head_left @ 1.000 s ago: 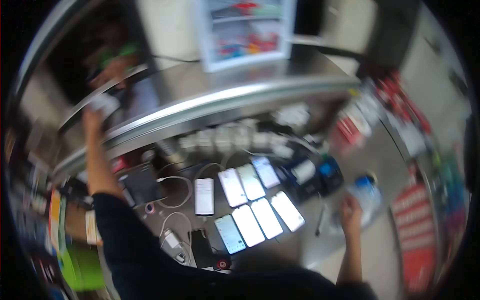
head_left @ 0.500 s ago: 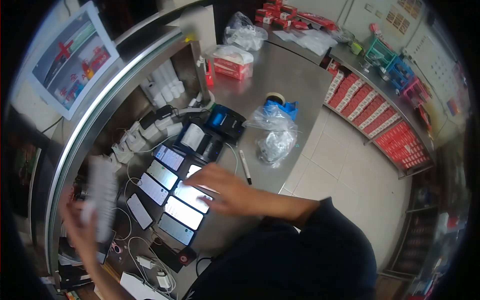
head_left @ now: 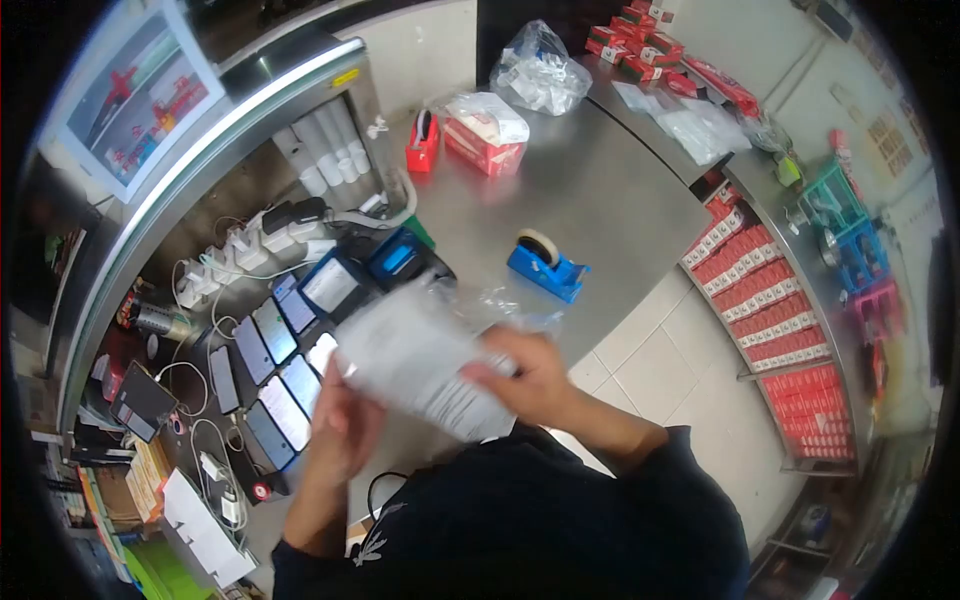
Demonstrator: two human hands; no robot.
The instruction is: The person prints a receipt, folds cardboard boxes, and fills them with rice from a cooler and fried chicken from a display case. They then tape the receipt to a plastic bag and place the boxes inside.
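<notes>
A white paper packet with printed lines (head_left: 425, 355), slightly blurred, is held up over the steel counter. My right hand (head_left: 525, 375) grips its right side, thumb on top. At its left edge is my left hand (head_left: 345, 415), its fingers bent against the packet and partly hidden. Clear plastic (head_left: 515, 310) shows just behind the packet. Several phones with lit screens (head_left: 272, 330) lie in rows left of my left hand. Beyond them stand a printer with a white label (head_left: 332, 285) and a blue-lit printer (head_left: 400, 257).
A blue tape dispenser (head_left: 548, 268), a red dispenser (head_left: 422, 142), a red box (head_left: 485, 135) and a plastic bag (head_left: 540, 70) stand on the counter. Power adapters (head_left: 250, 245) and cables line the left. Shelves at right hold red-and-white boxes (head_left: 765, 300).
My left hand has moved right, in front of me, with the packet. My right hand has left the phones and taken hold of it. The view has shifted.
</notes>
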